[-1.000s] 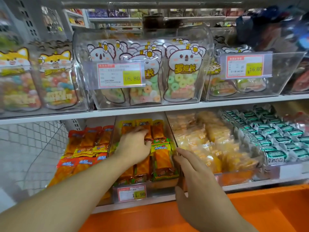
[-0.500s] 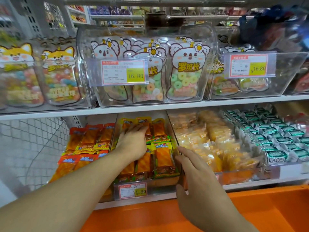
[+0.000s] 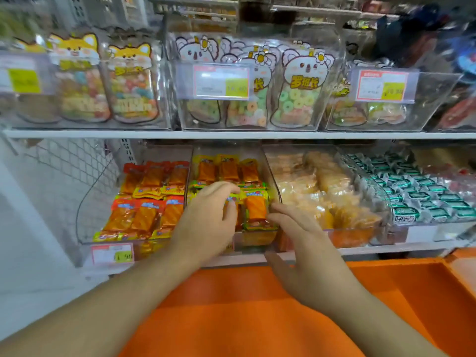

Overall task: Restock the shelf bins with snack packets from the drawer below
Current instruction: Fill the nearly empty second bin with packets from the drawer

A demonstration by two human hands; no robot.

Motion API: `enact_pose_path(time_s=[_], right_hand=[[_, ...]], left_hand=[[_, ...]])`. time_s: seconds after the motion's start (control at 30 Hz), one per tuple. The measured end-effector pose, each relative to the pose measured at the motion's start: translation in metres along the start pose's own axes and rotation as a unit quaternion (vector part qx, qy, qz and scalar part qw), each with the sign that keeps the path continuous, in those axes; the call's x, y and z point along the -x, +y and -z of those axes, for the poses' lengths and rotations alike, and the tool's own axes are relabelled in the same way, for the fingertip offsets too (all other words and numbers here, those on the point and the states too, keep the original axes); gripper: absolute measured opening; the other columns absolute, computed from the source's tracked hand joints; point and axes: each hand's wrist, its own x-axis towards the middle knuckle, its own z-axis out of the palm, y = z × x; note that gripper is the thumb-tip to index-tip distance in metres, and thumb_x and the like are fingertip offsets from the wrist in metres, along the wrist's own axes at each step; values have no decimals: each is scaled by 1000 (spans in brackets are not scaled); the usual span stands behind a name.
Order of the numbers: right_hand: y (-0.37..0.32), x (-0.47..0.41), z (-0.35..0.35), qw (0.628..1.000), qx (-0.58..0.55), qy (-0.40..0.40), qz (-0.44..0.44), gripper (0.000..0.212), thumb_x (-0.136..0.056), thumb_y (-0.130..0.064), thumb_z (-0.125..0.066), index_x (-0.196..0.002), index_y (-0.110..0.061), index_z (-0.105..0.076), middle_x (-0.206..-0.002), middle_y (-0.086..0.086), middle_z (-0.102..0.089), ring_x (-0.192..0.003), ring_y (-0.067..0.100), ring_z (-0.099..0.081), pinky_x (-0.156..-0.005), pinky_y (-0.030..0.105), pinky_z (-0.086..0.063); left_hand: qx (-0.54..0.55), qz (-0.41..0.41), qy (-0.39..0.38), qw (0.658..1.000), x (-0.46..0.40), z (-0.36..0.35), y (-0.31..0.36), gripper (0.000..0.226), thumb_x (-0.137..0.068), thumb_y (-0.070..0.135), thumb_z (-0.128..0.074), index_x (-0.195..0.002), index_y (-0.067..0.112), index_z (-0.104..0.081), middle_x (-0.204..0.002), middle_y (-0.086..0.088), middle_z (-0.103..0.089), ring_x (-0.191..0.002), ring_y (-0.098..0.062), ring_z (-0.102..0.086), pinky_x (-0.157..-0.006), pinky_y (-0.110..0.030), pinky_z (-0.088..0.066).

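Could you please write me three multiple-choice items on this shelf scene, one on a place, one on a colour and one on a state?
1. Where does the left hand rest?
A. In the bin of green-and-white packets
B. On the yellow-edged orange packets in the middle clear bin
C. On the upper shelf

2. What colour is the drawer below the shelf?
A. Orange
B. Blue
C. White

3. How is the right hand?
A. Clenched in a fist
B. Gripping a price tag
C. Fingers fairly straight, at the front right corner of the middle bin

Answers: 1 B, its fingers lie over those packets; 2 A, the surface under both forearms is orange; 3 C, its fingers reach toward the bin's corner and curl round nothing.
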Motion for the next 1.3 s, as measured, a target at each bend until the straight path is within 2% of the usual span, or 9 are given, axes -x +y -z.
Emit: enact_pose_path(time_s=[0.1,0.3,0.43,0.57,0.8,0.9,1.0,1.17,1.3], right_hand=[[-21,20,-5,999,-25,-12,26,54,-90,-34,-71,-142,-25,-56,-149,-14,-47,-143,5,-38,-117,12,-26],[-56,72,-80,975,-19,-217,31,52,-93,-28,-71,-143,-19,-55,-142,-1,-58,-133,19,-52,-110,36,-45],[-39,114,-154,902,48,-429,0,64,-90,-24,-73,-149,-22,-47,-152,5,-50,-140,26,-48,-113,41,-42],[-1,145,-202,832,75,-548,-38,72,-85,-18,-74,-152,-22,-47,-154,7,-50,-140,28,-49,-112,36,-43],[44,161,-256,763,71,-634,-101,64,-83,-28,-76,-143,-17,-55,-133,13,-65,-119,32,-62,-93,35,-51],[55,173,-269,746,60,-655,-107,63,-63,-40,-56,-119,-10,-62,-109,14,-69,-102,35,-68,-76,36,-52],[56,181,-276,733,78,-670,-86,43,-60,-35,-53,-97,-13,-57,-99,18,-66,-88,33,-64,-66,38,-47],[50,189,-276,742,129,-654,-73,26,-79,-12,-72,-104,-16,-66,-104,9,-69,-98,32,-66,-65,32,-42],[39,184,-268,712,137,-684,-79,15,-79,-11,-75,-94,-14,-72,-90,4,-73,-90,28,-68,-63,29,-46]], left_hand=[[51,-20,20,998,65,12,9,24,-96,9,-59,-114,22,-66,-112,12,-63,-110,-6,-56,-92,-21,-45],[60,131,-138,980,196,-25,-42,32,-88,4,-63,-114,22,-64,-113,5,-65,-107,-12,-61,-86,-21,-43],[1,212,-323,922,271,-65,-94,34,-90,12,-65,-123,20,-64,-126,-2,-66,-116,-19,-63,-95,-28,-44],[-3,233,-493,838,310,-102,-129,39,-95,25,-65,-133,19,-61,-135,-2,-64,-122,-20,-60,-99,-27,-45],[26,201,-641,741,327,-144,-147,55,-86,33,-79,-135,18,-60,-126,-3,-68,-111,-22,-66,-93,-35,-56],[-7,176,-682,710,334,-155,-142,44,-85,31,-78,-125,17,-68,-119,-5,-72,-107,-25,-68,-84,-33,-54],[-22,175,-687,705,337,-160,-138,42,-83,28,-80,-121,13,-70,-118,-7,-73,-107,-27,-68,-80,-33,-53],[-12,203,-694,691,336,-158,-133,35,-83,20,-77,-117,10,-73,-115,-10,-75,-102,-28,-70,-80,-36,-56],[5,232,-657,717,325,-144,-126,23,-90,15,-63,-107,8,-76,-104,-12,-76,-78,-19,-61,-54,-25,-43]])
